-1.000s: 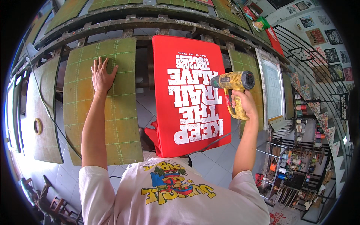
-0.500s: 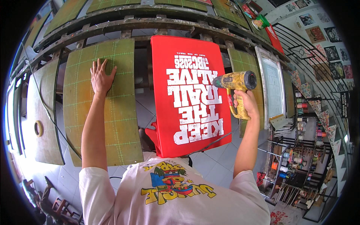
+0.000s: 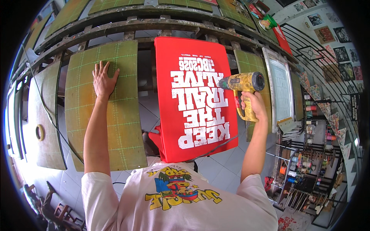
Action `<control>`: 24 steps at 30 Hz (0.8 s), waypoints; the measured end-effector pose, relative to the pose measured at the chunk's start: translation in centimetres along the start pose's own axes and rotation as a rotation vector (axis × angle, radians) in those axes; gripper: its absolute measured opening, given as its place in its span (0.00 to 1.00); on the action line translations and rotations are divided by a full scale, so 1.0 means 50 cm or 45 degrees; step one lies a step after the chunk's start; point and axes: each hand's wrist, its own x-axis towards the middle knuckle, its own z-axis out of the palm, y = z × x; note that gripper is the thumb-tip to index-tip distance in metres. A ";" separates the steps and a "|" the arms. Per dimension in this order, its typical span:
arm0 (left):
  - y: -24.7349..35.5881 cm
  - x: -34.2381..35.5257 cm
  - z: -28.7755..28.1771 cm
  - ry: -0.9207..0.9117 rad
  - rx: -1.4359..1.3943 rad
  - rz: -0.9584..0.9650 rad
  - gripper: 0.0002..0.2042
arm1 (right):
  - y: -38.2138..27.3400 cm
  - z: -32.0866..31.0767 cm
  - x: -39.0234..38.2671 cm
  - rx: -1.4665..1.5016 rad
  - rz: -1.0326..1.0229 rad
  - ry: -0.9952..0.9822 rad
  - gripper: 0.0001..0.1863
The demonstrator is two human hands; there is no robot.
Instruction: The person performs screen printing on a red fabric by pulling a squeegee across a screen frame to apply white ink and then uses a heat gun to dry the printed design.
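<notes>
A red cloth garment [image 3: 169, 115] with white block lettering is stretched flat over a board in the middle, its loose folds hanging at the near left corner. My right hand [image 3: 255, 104] is wrapped round the handle of a yellow, paint-stained heat gun [image 3: 244, 81]. The gun's nozzle points left over the right part of the white print, seemingly just above the cloth. To the left, my left hand [image 3: 104, 81] lies with fingers spread on a green board [image 3: 115, 131] marked with bright grid lines.
A pale board at far left carries a roll of tape [image 3: 39, 132] and a cable [image 3: 42, 102] running across it. A framed screen [image 3: 279, 88] stands to the right. Metal rails [image 3: 154, 25] cross behind the boards. Shelves of coloured containers [image 3: 298, 169] fill the lower right.
</notes>
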 end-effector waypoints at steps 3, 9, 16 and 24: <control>-0.002 0.000 0.002 0.019 -0.005 0.011 0.35 | 0.003 -0.008 0.008 0.020 -0.031 -0.004 0.08; 0.002 -0.001 -0.003 0.002 0.025 0.003 0.35 | -0.001 -0.005 0.008 0.013 0.008 -0.019 0.08; 0.008 0.000 -0.011 0.004 -0.001 -0.005 0.35 | 0.003 -0.011 0.008 -0.013 0.028 0.002 0.09; 0.011 -0.002 -0.011 -0.028 0.020 -0.021 0.34 | 0.004 -0.020 0.001 -0.010 0.007 0.032 0.09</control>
